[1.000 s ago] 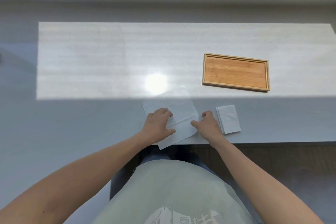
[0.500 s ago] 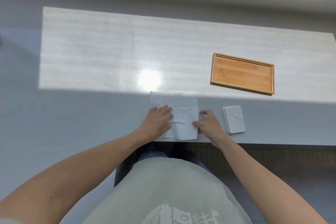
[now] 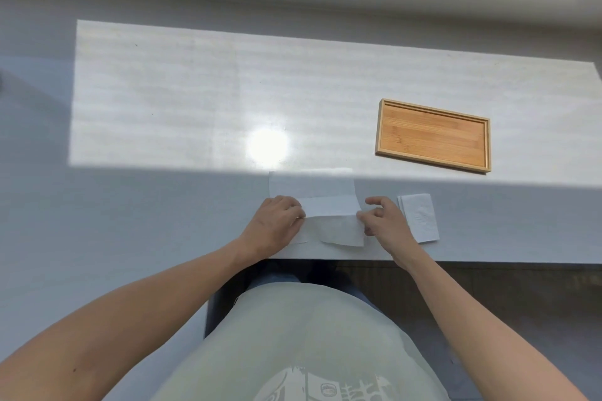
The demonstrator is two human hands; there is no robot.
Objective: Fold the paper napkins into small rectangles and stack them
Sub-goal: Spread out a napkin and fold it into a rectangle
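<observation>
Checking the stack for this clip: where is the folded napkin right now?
In the head view, the folded napkin lies on the table near its front edge, just right of the right hand, with the wooden tray farther back.

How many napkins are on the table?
2 visible: one napkin held between both hands, and one folded stack right of the right hand; that stack may hide more layers.

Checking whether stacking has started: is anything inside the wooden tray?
The wooden tray shows only its bare wood floor, fully uncovered. The folded napkin stack lies on the table outside it, beside the right hand.
</observation>
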